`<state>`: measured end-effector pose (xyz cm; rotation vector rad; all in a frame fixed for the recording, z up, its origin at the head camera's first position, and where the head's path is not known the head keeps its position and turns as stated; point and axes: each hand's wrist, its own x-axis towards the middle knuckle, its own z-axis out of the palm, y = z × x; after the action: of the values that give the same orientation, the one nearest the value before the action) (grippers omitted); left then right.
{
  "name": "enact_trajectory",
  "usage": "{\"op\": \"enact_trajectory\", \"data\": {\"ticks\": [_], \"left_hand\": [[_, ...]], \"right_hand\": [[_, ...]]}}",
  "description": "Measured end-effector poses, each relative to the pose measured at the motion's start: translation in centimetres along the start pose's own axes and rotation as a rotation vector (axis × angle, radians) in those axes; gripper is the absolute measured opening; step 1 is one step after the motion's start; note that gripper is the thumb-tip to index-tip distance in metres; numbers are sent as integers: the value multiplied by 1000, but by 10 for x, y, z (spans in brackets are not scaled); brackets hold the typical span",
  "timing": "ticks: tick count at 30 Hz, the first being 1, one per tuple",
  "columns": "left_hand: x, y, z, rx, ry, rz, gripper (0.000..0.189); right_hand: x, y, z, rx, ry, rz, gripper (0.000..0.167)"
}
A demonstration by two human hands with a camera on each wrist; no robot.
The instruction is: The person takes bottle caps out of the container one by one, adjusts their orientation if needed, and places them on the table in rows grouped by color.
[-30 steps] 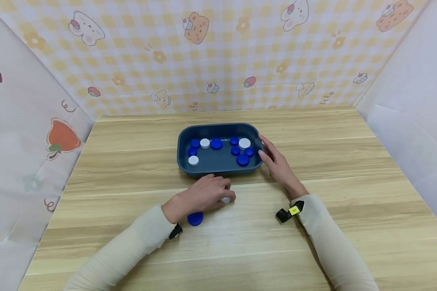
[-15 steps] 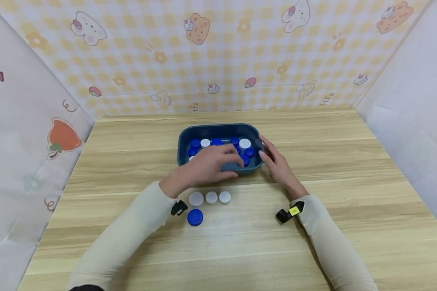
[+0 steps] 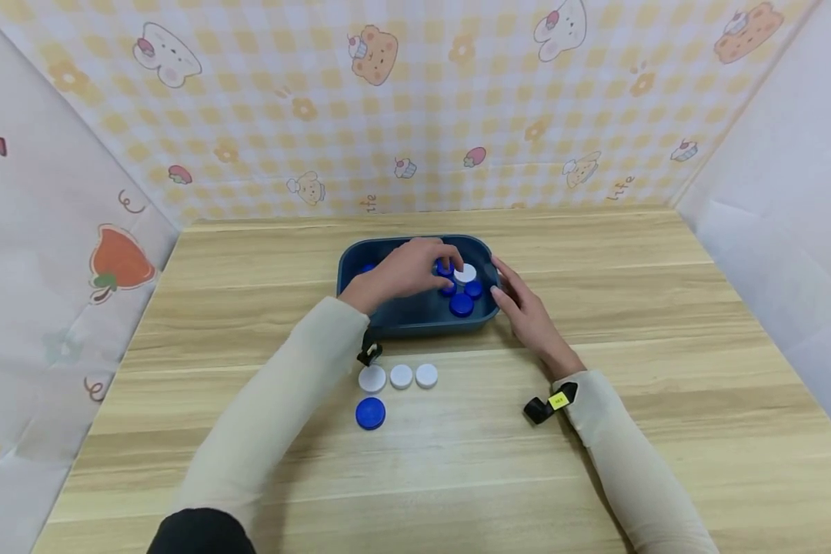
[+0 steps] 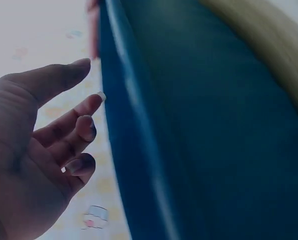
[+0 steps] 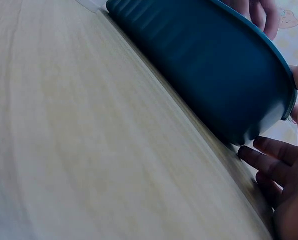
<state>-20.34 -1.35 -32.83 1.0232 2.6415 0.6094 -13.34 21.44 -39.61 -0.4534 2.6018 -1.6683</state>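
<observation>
The surface before you bears a dark blue tray. Your right hand, fingers spread, touches its right end; your left hand reaches inside, fingers parted beside blue discs. One blue disc and three white discs lie in front.

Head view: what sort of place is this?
Probably a staged tabletop booth rather than an ordinary room: a wood-grain tabletop, closed off behind by a yellow-checked cartoon backdrop and flanked by pale side sheets.
</observation>
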Motion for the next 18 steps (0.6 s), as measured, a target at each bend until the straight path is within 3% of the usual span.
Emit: {"op": "enact_trajectory", "data": {"ticks": [8, 18], "left_hand": [[22, -9, 14, 84, -154, -64, 28], [27, -13, 23, 126, -188, -97, 32]], "right_hand": [[0, -1, -2, 2, -7, -9, 52], [0, 0, -1, 5, -7, 5, 52]]}}
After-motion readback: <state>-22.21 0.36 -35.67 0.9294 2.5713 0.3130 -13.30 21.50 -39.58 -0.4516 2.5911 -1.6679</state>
